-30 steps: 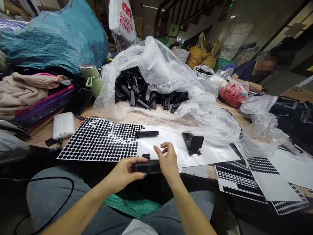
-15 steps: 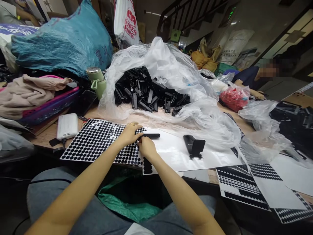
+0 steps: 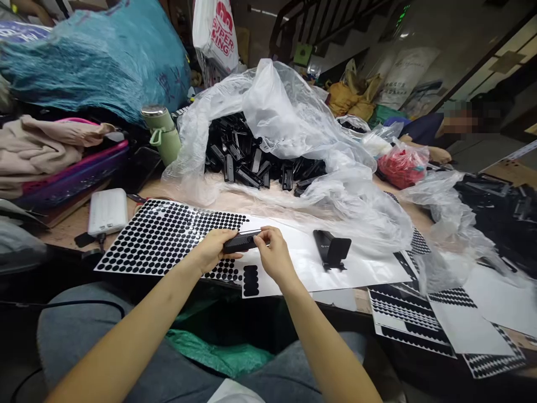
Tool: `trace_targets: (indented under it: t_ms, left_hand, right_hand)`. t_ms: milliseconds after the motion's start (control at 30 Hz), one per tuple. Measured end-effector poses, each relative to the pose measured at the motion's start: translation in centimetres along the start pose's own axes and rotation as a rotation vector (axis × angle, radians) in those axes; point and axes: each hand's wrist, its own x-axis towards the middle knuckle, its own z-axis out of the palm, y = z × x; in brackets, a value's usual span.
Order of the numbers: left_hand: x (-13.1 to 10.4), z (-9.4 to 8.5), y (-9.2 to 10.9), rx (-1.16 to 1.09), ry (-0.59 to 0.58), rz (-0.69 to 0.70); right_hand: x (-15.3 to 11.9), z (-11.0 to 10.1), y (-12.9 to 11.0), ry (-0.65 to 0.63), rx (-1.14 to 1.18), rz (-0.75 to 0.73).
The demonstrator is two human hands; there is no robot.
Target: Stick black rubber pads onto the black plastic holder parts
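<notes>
A black plastic piece (image 3: pixel 240 242) is held above the sheets, between both hands. My left hand (image 3: pixel 213 249) grips its left end, thumb on top and fingers below. The fingers of my right hand (image 3: pixel 273 253) are pinched at its right end. Under the hands lies a white sheet of round black stickers (image 3: pixel 161 240), with a small strip of black dots (image 3: pixel 250 281) beside it. To the right, a black folding stand (image 3: pixel 333 249) rests on a white sheet (image 3: pixel 293 280). Behind, many black pieces (image 3: pixel 251 162) spill from a clear plastic bag (image 3: pixel 289 123).
A green bottle (image 3: pixel 161 137), a white power bank (image 3: pixel 108 211) and a basket with cloth (image 3: pixel 75 173) stand at the left. More dotted sheets (image 3: pixel 411 319) overhang the right front edge. A person's arm (image 3: pixel 428 150) shows at the far right, near a red bag (image 3: pixel 403 167).
The black piece has been raised and turned from near-flat on the sheet. My right hand has moved right, to its other end, and the view has shifted slightly.
</notes>
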Motion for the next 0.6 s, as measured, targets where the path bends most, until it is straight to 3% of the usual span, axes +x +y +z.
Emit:
trace_targets:
  t_ms: [600]
  left_hand:
    - [-1.7,0.9,-1.0,0.059,0.023,0.032]
  right_hand:
    - [-1.5,1.9,1.4,0.054,-0.035,0.022]
